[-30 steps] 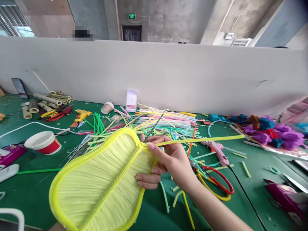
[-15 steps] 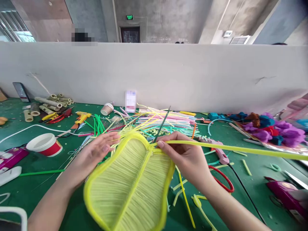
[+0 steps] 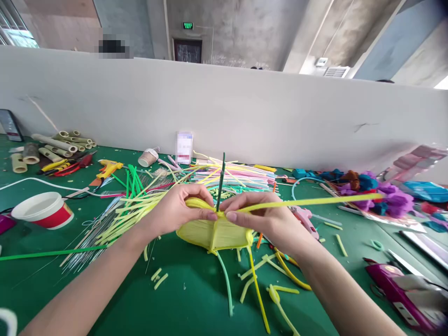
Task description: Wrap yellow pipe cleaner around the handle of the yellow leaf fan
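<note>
Well beyond left hand (image 3: pixel 175 212), red cup (image 3: pixel 44 212)

The left hand (image 3: pixel 175 211) and right hand (image 3: pixel 268 218) are bare. Nails are short and plain. Both forearms (image 3: pixel 87 289) are unsleeved.

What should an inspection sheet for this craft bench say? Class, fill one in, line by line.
Surface: green table, crowded.
Job's things: yellow leaf between the hands; dark stick upright at its top; yellow fuzzy wire running right.
Clutter: coloured strips, yellow glue gun, red cup, purple fluff.
Hands: left hand pinches the leaf's top; right hand pinches the wire beside it.
Cables: white cable at left.
Surroundings: white partition, green exit sign.
</note>
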Demonstrator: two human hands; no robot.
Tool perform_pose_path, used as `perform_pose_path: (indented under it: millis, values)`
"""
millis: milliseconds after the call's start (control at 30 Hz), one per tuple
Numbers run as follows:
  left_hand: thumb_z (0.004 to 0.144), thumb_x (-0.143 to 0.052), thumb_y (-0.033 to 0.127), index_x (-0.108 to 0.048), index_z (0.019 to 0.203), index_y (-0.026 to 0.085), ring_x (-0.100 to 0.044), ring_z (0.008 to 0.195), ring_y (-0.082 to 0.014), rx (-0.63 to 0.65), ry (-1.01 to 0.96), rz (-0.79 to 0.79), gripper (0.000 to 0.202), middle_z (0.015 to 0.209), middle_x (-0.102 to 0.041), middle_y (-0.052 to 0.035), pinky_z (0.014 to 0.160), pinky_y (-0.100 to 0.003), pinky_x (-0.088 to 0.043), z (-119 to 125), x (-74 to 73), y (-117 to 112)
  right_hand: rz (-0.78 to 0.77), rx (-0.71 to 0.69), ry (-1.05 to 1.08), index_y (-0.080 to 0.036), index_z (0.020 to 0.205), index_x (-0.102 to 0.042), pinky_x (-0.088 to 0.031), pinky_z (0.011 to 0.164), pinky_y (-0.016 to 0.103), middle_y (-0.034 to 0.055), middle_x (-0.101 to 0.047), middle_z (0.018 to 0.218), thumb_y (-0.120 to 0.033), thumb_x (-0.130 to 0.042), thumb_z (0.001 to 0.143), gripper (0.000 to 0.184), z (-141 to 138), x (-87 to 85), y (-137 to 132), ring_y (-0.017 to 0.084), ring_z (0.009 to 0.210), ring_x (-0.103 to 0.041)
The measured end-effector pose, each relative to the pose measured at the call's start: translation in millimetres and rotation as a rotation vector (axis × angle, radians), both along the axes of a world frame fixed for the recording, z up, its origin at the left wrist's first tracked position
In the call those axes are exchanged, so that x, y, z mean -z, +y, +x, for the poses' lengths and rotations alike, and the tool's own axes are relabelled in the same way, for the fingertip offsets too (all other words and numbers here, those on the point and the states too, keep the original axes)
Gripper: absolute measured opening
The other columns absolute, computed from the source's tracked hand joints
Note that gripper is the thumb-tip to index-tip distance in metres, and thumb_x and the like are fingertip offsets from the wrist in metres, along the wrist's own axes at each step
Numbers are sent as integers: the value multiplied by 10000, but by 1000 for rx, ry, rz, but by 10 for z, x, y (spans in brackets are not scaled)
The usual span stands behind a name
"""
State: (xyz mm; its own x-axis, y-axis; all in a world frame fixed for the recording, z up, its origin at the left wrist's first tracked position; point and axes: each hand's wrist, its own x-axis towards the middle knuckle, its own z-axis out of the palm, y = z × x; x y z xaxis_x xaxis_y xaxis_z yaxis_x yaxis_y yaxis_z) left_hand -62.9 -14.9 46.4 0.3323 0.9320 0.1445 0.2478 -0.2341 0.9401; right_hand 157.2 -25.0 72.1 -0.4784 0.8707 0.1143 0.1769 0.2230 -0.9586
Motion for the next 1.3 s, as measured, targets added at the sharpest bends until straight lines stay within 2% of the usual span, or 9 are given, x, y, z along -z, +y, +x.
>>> perform_pose_path:
  millis: [167,367,433,567,667,767,900,1067,1300]
  values:
    - [636,-893,306,-712,751,173,-620,759,-148,305,-31,-34,253,763,-679,6,728,-253,-471,-72,26,339,-283,-138,51,-166,712,-769,-525,734,279,55,-767,850,-272,-847,687,135,47,24,296,166,794,-683]
    - [530,-912,496,-676,689,164,-649,714,-196,528,-102,-210,438,708,-676,-27,664,-292,-512,-81,145,604,-341,-159,190,-159,742,-758,-584,664,256,31,-745,747,-303,-878,660,205,-69,191,292,138,682,-699]
    - [566,-893,509,-718,879,184,-679,880,-243,390,2,-122,485,914,-726,-62,763,-324,-536,-116,76,590,-298,-77,231,-160,757,-743,-599,664,240,24,-746,742,-305,-870,683,206,-83,223,275,131,671,-712]
    - [799,-687,598,-609,1287,259,-547,1289,-321,-149,258,76,600,1419,-576,-110,988,-417,-495,-237,-183,275,-252,128,304,-161,766,-691,-626,685,249,27,-754,755,-341,-847,718,243,-140,248,247,143,678,-742]
    - [797,-674,616,-519,1413,314,-571,1284,-335,52,293,-81,703,1471,-543,-84,952,-396,-541,-248,-321,-70,-232,125,330,-164,768,-668,-630,713,269,28,-750,763,-344,-844,716,257,-233,240,192,162,707,-753]
    - [806,-720,485,-536,1403,327,-601,1248,-338,10,366,-31,644,1383,-627,-67,937,-398,-554,-129,-369,-252,-175,76,309,-172,765,-674,-615,715,273,25,-742,827,-341,-828,729,232,-281,209,133,161,743,-740]
    - [899,-616,336,-650,1271,245,-680,1123,-265,4,281,-45,384,1243,-710,-63,935,-367,-562,58,-377,-200,62,102,104,-177,781,-715,-555,655,277,32,-742,843,-280,-758,799,112,-181,111,92,160,731,-694]
    - [893,-599,278,-678,1204,246,-693,1056,-238,3,296,38,322,1172,-729,-47,882,-339,-561,96,-338,-111,413,203,-194,-231,776,-750,-505,835,379,29,-767,888,-208,-740,802,36,-19,-17,28,226,897,-689]
    - [929,-508,490,-714,871,206,-590,677,-192,-43,637,127,356,751,-677,-18,557,-282,-405,16,-349,-45,259,192,-194,-217,763,-736,-487,738,324,26,-751,836,-277,-729,809,77,3,-26,54,207,814,-674]
